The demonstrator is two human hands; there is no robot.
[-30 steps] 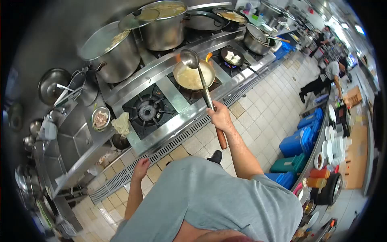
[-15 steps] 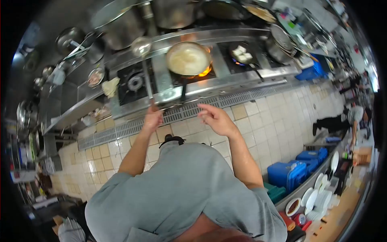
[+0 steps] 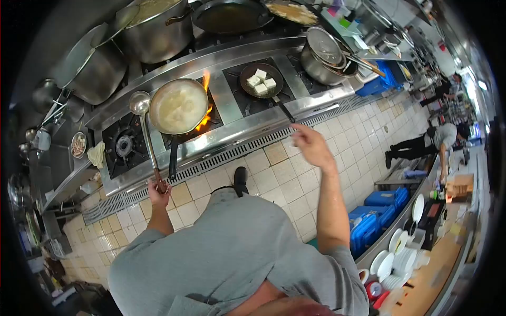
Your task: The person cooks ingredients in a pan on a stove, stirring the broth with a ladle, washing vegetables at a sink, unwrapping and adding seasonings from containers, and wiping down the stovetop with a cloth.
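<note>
stainless steel lines this kitchen, its range (image 3: pixel 228 100) sweeping across the upper half of the frame above pale floor tiles (image 3: pixel 290 184). left of centre, the left hand (image 3: pixel 159 194) is curled around the brown grip of a long ladle (image 3: pixel 147 138), whose bowl sits just beside a large pan (image 3: pixel 174 150) (whether it touches the steel beneath, i cannot tell). that ladle should feel bowl-heavy but rigid, best held by the brown grip, away from the flames (image 3: pixel 205 120). the large pan looks weighty and apt to slosh; its dark handle, pointing down the frame, is where to grasp it. upper centre, a small frying pan (image 3: pixel 247 74) ought to be lighter, though its white cubes (image 3: pixel 260 74) look soft and breakable; its slim handle offers the hold. right of centre, the right hand (image 3: pixel 313 146) is half unfurled, fingers bent, apparently holding nothing; its fingertips come near that handle's end, contact uncertain.

for textures: a limp, crumpled cloth (image 3: pixel 96 155) at left, a spiky dark burner grate (image 3: pixel 124 146), cloudy liquid (image 3: pixel 179 105) in the round large pan, blocky cubes, and smooth blue plastic bins (image 3: pixel 363 235) lower right.
</note>
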